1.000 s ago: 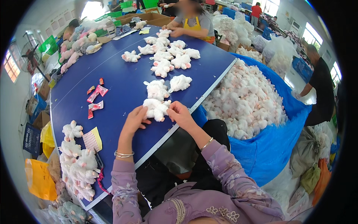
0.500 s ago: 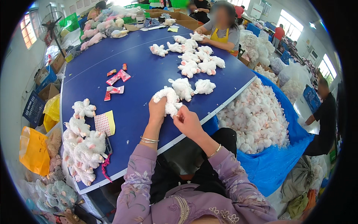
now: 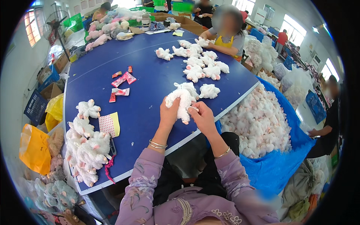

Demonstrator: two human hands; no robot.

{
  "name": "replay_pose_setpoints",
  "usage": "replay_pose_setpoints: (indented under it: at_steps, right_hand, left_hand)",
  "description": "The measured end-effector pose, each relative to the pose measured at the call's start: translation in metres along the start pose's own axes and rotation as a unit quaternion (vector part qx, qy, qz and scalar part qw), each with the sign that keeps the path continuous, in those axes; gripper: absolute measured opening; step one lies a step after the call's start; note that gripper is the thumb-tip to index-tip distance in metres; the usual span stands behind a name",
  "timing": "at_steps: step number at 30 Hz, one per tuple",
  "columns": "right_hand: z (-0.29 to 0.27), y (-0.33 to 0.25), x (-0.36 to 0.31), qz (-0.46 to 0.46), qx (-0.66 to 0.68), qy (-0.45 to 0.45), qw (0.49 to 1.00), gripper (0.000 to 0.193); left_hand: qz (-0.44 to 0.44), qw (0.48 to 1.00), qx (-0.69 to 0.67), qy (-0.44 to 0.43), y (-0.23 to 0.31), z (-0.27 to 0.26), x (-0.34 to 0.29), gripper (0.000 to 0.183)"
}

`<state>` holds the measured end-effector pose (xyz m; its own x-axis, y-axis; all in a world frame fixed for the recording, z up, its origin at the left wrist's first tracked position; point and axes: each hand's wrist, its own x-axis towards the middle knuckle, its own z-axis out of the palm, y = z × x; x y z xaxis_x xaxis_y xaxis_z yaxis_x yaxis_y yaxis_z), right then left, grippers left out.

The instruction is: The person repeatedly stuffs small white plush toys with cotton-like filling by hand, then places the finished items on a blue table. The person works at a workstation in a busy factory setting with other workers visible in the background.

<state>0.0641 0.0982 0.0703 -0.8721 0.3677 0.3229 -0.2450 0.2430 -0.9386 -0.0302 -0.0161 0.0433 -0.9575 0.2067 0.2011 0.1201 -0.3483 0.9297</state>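
Observation:
Over the near edge of the blue table (image 3: 150, 138), my left hand (image 3: 168, 113) is closed round a white plush toy (image 3: 185, 108) with fluffy fur. My right hand (image 3: 203, 117) pinches at the toy's right side; its fingertips hide what exactly they grip. Just beyond the held toy lie two more, a white plush toy with a loop (image 3: 189, 89) and a rounder fluffy one (image 3: 209, 91). To my left sits a pile of white plush toys (image 3: 88, 150), beside a sheet of labels (image 3: 109, 124) and small scissors or snips (image 3: 113, 145) with a pink cord (image 3: 108, 170).
A blue sack (image 3: 270, 168) full of small white plush toys (image 3: 255, 123) stands at my right. Red and pink wrappers (image 3: 124, 79) lie mid-table. Across from me, a person in a yellow apron (image 3: 224, 41) works by a group of white toys (image 3: 200, 63).
The held toy and both hands have shifted slightly right in view, and the toy has turned so one part hangs downward. The whole scene has also shifted a little to the right.

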Motion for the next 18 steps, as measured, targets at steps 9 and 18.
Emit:
replay_pose_setpoints:
  at_steps: [9, 18]
  right_hand:
    - [-0.013, 0.014, -0.009, 0.028, 0.055, 0.018, 0.998, 0.012]
    - [-0.020, 0.003, 0.006, 0.194, 0.127, -0.086, 0.969, 0.035]
  left_hand:
    - [-0.048, 0.998, -0.042, 0.011, 0.002, -0.005, 0.003, 0.028]
    - [0.013, 0.991, 0.094, -0.096, 0.004, 0.002, -0.010, 0.031]
